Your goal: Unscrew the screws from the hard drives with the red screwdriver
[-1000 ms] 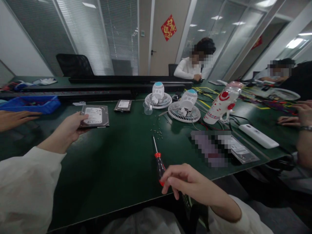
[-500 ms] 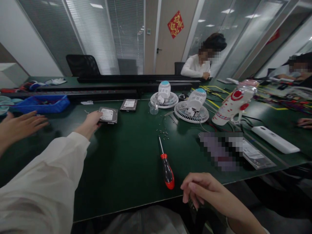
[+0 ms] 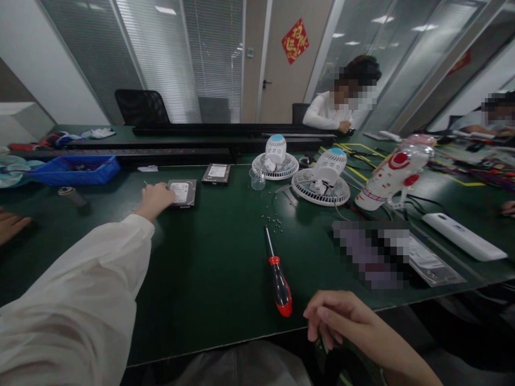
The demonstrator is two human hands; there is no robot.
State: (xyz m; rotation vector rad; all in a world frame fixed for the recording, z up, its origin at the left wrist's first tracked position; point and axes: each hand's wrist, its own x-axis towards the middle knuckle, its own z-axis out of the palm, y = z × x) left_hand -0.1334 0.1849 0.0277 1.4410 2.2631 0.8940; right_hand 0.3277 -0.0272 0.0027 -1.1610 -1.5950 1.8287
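My left hand (image 3: 156,200) reaches far across the green table with its fingers closed on the left edge of a hard drive (image 3: 184,192) with a white label. A second hard drive (image 3: 216,173) lies just beyond it to the right. My right hand (image 3: 340,317) hangs at the table's front edge, fingers loosely bent and slightly apart, holding nothing. Left of it lies a red-and-black screwdriver (image 3: 280,287), its tip toward several small screws (image 3: 275,221).
Two white fans (image 3: 326,170) and a clear plastic cup (image 3: 258,180) stand mid-table. At right are a white-and-red bottle (image 3: 382,177) and a white power bank (image 3: 462,236). At left are a blue bin (image 3: 80,171), a small cylinder (image 3: 71,195) and another person's hand (image 3: 12,224).
The other person's hand at the left has drawn back, uncovering the small cylinder. My left hand stays at the hard drive, and its fingers now sit more at the drive's left edge.
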